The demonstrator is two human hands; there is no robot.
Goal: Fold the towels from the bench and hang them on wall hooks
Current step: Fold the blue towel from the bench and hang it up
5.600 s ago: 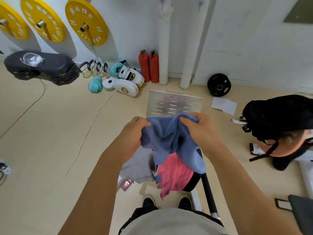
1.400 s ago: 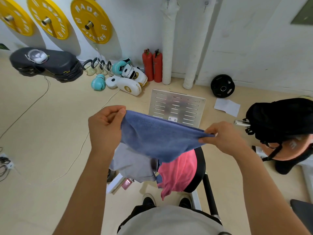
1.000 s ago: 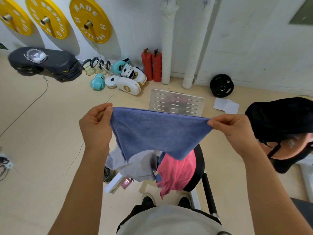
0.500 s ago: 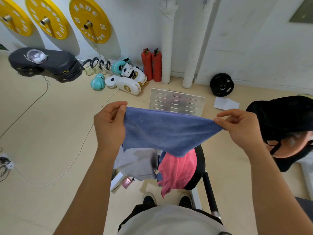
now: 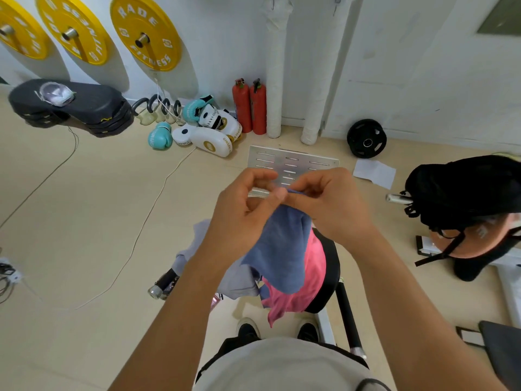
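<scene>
**Inspector:** State of the hands?

**Assistant:** Both are raised together in front of the chest. The left hand [image 5: 242, 215] and the right hand [image 5: 329, 204] meet at the top edge of the blue towel [image 5: 282, 249]. Thumb and fingers of each are curled in and pinch the cloth where the hands touch. Neither hand is spread.

**Inspector:** And the towel itself?

**Assistant:** It hangs doubled from that single pinch point, draping down between the forearms. Its lower edge falls in front of the worktop [image 5: 328, 277], a black padded bench below the hands.

**Inspector:** What lies on the worktop?

**Assistant:** A pink towel [image 5: 310, 283] is spread over the pad, one corner trailing off the near end toward the person's shoes. A grey towel [image 5: 234, 277] sits just to its left, partly hidden by the left forearm.

**Inspector:** Hanging points?

**Assistant:** Two wall hooks [image 5: 273, 2] show at the top of the wall, each above a white wrapped column. Nothing hangs on them.

**Inspector:** Surroundings?

**Assistant:** Yellow weight plates [image 5: 145, 32] are mounted on the wall at left. Two red fire extinguishers [image 5: 249, 105] stand at the wall base, boxing gloves [image 5: 194, 119] beside them on the floor. A slotted metal plate [image 5: 293, 162] lies flat beyond the hands.
</scene>
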